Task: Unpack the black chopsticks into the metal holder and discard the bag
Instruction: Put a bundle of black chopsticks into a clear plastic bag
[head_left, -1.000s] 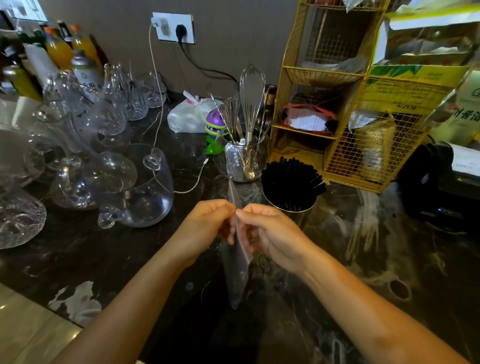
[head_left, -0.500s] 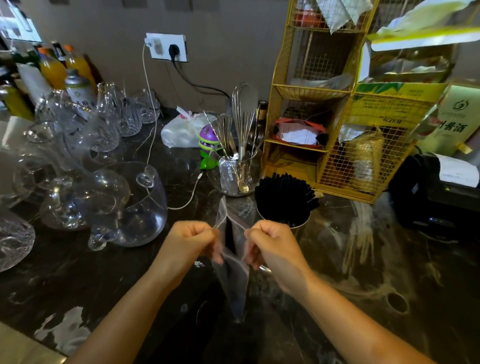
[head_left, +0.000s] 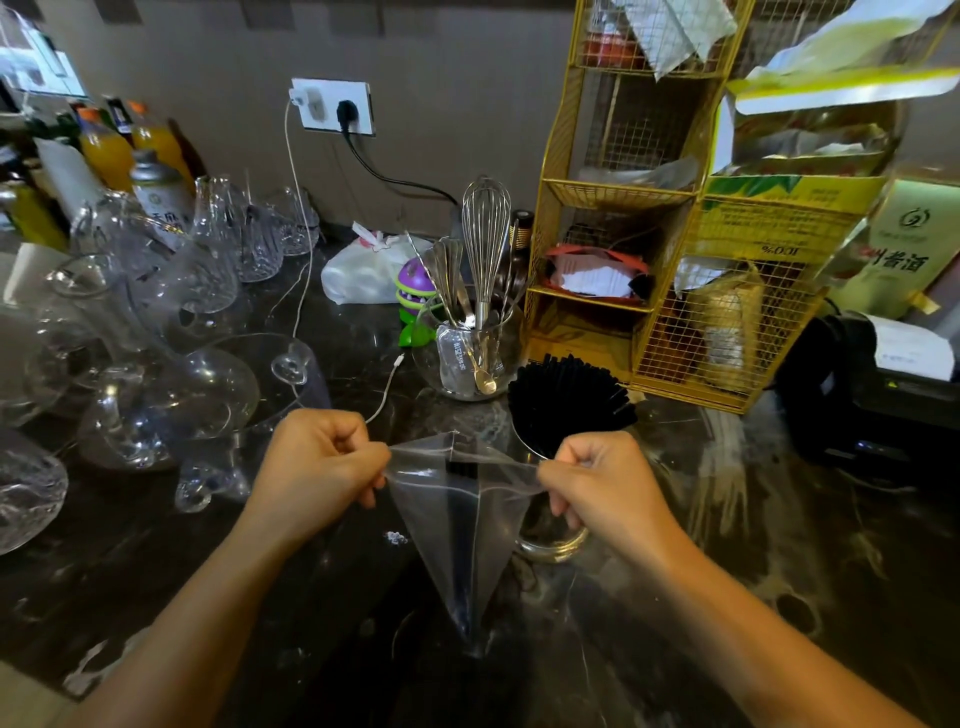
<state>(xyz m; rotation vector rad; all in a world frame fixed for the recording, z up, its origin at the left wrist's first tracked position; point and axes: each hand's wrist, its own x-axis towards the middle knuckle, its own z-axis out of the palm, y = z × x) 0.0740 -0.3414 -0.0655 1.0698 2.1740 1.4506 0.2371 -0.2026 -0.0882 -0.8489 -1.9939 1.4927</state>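
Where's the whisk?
In the head view, the whisk stands upright in a glass jar with spoons, at the back of the counter, just left of the yellow wire rack and behind the black chopsticks.

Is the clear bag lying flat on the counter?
No: the clear bag is stretched open between the left hand and right hand, hanging above the dark counter.

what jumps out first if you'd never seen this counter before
In the foreground, the left hand and right hand stretch a clear plastic bag open. Just behind it stands a metal holder packed with black chopsticks. Clear glassware crowds the left; a yellow wire rack rises at right.
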